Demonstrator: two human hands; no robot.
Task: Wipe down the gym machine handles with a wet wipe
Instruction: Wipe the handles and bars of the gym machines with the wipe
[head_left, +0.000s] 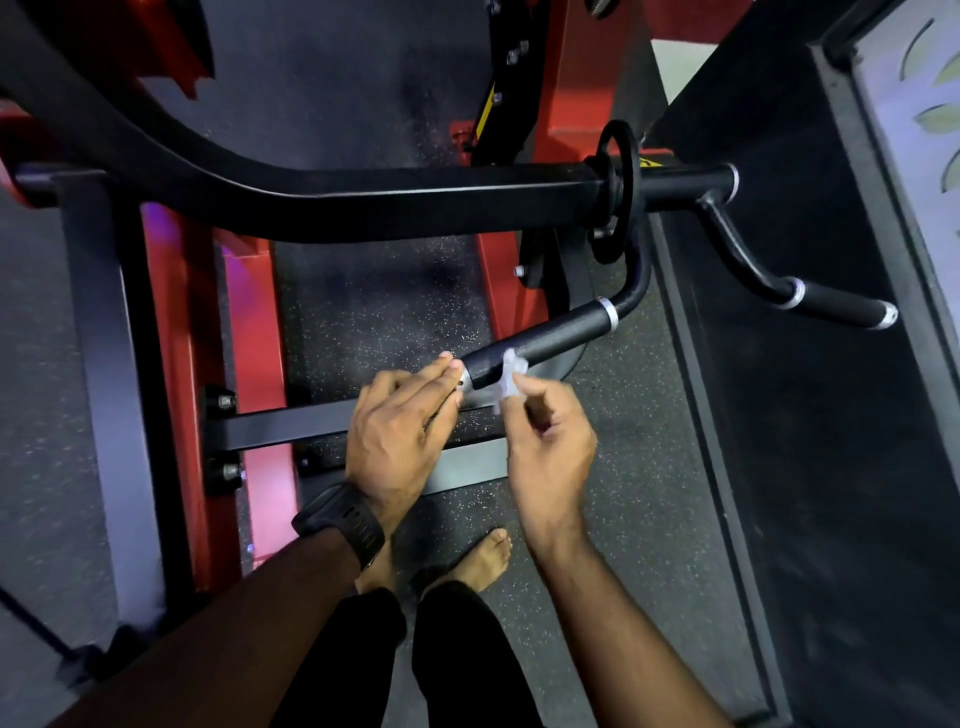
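A black gym handle with silver end rings slants down toward me at the centre. My right hand pinches a small white wet wipe and holds it against the handle near its lower end. My left hand, with a black watch on the wrist, reaches out with straight fingers, and its fingertips touch the silver end cap of the same handle. A second black handle sticks out at the right, with neither hand on it.
The machine's black arm crosses the upper view, above a red frame and dark crossbars. A black raised platform lies to the right. My bare feet stand on speckled rubber flooring.
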